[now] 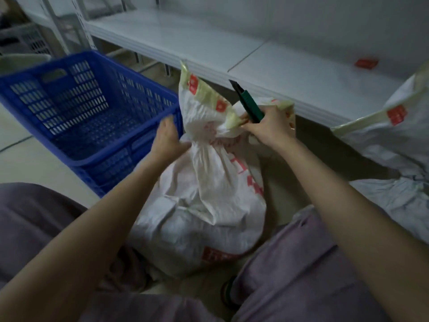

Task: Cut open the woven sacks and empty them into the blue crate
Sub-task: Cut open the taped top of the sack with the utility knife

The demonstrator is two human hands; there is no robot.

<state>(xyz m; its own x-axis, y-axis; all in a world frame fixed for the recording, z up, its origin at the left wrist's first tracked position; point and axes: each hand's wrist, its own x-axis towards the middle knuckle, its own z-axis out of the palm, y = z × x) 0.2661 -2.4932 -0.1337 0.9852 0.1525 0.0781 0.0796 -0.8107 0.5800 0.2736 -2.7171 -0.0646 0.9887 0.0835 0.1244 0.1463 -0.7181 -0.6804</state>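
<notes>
Right hand [269,126] closed around a green knife [249,104], blade up, fingertips pinching the taped top of a white sack [204,194]. Left hand [168,140] partly open, blurred, at the sack's tied neck. Sack upright between the knees, just right of the blue crate [88,112].

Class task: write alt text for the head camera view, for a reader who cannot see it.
A person's right hand holds a green utility knife at the tied neck of a white woven sack between their knees, while the left hand steadies it. An empty blue crate stands at left.
</notes>
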